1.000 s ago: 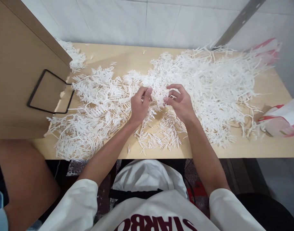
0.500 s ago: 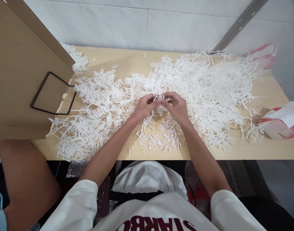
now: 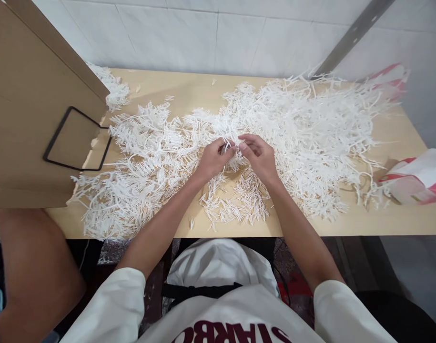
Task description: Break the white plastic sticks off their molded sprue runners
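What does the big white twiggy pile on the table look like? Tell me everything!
The white pile is a loose tangle of thin, branching pieces that look like plastic. It sprawls across the pale, wood-looking table, from the brown cardboard on the left toward a red-and-white wrapper on the right. Smaller bits lie scattered near the front edge. Both hands are at its middle: the left hand seems to hold a white strand, and the right hand meets it.

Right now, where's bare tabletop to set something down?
Back strip of the table, left of centre, between tiled wall and white branching sprigs; also front-right, between table edge and nearer red-white bag. Crowded: mid-table, sprigs around left hand and right hand.
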`<state>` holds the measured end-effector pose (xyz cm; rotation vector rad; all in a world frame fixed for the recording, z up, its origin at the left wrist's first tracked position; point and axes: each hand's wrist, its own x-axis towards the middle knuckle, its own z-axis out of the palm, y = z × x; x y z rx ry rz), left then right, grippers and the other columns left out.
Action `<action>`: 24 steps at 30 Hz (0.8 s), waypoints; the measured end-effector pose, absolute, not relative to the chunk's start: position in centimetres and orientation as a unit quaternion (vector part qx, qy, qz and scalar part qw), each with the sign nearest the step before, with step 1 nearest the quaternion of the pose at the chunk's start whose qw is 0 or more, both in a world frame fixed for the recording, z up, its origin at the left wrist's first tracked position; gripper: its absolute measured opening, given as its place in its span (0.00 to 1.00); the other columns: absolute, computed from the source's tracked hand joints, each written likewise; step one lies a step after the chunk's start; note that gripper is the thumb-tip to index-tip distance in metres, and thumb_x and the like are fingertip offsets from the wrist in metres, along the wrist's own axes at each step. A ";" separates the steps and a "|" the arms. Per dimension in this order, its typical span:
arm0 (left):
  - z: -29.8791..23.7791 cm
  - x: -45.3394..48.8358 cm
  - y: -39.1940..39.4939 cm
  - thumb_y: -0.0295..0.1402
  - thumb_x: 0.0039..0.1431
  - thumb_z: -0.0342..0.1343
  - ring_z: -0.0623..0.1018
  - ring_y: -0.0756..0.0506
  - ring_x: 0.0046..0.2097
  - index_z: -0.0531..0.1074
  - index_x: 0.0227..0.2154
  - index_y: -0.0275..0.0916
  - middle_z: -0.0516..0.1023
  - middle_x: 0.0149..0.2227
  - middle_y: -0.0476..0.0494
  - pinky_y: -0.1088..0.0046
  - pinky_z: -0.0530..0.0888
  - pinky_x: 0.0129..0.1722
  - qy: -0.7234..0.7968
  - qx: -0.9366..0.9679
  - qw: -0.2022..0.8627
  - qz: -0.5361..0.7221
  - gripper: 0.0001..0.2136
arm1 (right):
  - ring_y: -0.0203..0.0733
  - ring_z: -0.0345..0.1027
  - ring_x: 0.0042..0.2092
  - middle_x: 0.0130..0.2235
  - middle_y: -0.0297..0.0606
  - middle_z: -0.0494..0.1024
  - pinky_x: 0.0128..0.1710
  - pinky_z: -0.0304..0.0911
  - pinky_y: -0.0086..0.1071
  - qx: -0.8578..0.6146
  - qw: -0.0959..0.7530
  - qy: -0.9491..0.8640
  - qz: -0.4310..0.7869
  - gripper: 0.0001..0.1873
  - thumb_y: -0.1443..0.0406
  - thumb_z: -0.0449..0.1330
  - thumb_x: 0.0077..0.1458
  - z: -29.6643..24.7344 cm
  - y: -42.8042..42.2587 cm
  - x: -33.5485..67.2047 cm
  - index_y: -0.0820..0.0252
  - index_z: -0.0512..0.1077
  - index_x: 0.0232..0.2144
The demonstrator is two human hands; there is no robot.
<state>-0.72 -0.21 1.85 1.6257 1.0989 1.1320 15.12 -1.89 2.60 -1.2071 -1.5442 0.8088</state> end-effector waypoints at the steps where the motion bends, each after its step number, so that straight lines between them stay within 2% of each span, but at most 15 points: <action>1: 2.0 -0.7 -0.3 0.40 0.57 0.57 0.66 0.53 0.28 0.72 0.32 0.38 0.71 0.27 0.51 0.75 0.63 0.29 0.445 0.655 0.415 0.448 0.10 | 0.34 0.69 0.33 0.36 0.33 0.76 0.35 0.68 0.31 -0.498 0.480 -0.639 0.337 0.18 0.50 0.61 0.52 2.6 -1.9 15.1 0.51 0.73 0.41; 6: 2.1 -0.6 -0.5 0.38 0.61 0.52 0.69 0.52 0.32 0.69 0.33 0.39 0.72 0.30 0.49 0.74 0.65 0.33 0.441 0.707 0.384 0.398 0.08 | 0.32 0.66 0.30 0.29 0.31 0.75 0.31 0.63 0.30 -0.525 0.471 -0.647 0.291 0.11 0.55 0.58 0.55 2.0 -1.6 15.1 0.56 0.71 0.32; 11: 1.5 -0.4 -0.3 0.34 0.62 0.48 0.69 0.49 0.33 0.67 0.32 0.38 0.71 0.31 0.47 0.71 0.65 0.34 0.438 0.764 0.332 0.338 0.07 | 0.32 0.62 0.28 0.28 0.31 0.72 0.30 0.58 0.31 -0.562 0.403 -0.716 0.092 0.02 0.66 0.57 0.53 1.4 -1.8 15.0 0.57 0.68 0.28; 13: 1.4 -0.3 -0.3 0.33 0.61 0.48 0.68 0.48 0.33 0.65 0.30 0.38 0.70 0.31 0.46 0.70 0.64 0.35 0.445 0.775 0.305 0.330 0.06 | 0.33 0.62 0.28 0.28 0.32 0.71 0.29 0.58 0.31 -0.560 0.395 -0.727 0.027 0.03 0.68 0.55 0.52 1.2 -1.9 15.1 0.57 0.67 0.27; 16: 1.1 -0.2 -0.3 0.28 0.58 0.49 0.67 0.47 0.34 0.62 0.28 0.39 0.69 0.32 0.45 0.68 0.64 0.36 0.465 0.783 0.258 0.323 0.04 | 0.34 0.61 0.27 0.25 0.32 0.68 0.28 0.58 0.31 -0.558 0.429 -0.709 -0.045 0.06 0.68 0.52 0.54 1.2 -2.0 15.3 0.56 0.66 0.26; 18: 0.9 -0.2 -0.3 0.27 0.58 0.49 0.68 0.47 0.34 0.62 0.28 0.39 0.69 0.32 0.45 0.68 0.65 0.37 0.469 0.774 0.258 0.337 0.04 | 0.34 0.62 0.26 0.25 0.32 0.69 0.28 0.60 0.32 -0.563 0.468 -0.679 -0.042 0.06 0.67 0.53 0.55 1.5 -2.0 15.4 0.55 0.67 0.27; 20: 0.9 -0.2 -0.3 0.31 0.62 0.47 0.69 0.48 0.35 0.63 0.31 0.39 0.71 0.32 0.45 0.68 0.66 0.38 0.457 0.752 0.289 0.376 0.05 | 0.33 0.64 0.27 0.27 0.32 0.72 0.29 0.63 0.32 -0.559 0.499 -0.662 0.022 0.05 0.63 0.54 0.56 1.8 -1.9 15.5 0.55 0.69 0.32; 22: 1.0 -0.3 -0.3 0.36 0.64 0.46 0.70 0.48 0.36 0.66 0.34 0.40 0.72 0.33 0.45 0.68 0.67 0.39 0.443 0.730 0.314 0.415 0.07 | 0.34 0.67 0.30 0.32 0.33 0.75 0.32 0.66 0.31 -0.540 0.504 -0.664 0.115 0.10 0.59 0.55 0.57 2.2 -1.9 15.4 0.54 0.71 0.40; 24: 1.1 -0.4 -0.3 0.39 0.64 0.46 0.71 0.48 0.36 0.67 0.36 0.40 0.73 0.33 0.45 0.69 0.67 0.39 0.433 0.724 0.322 0.430 0.09 | 0.35 0.70 0.36 0.38 0.35 0.77 0.35 0.67 0.31 -0.521 0.490 -0.674 0.188 0.14 0.56 0.54 0.59 2.4 -1.8 15.4 0.53 0.71 0.43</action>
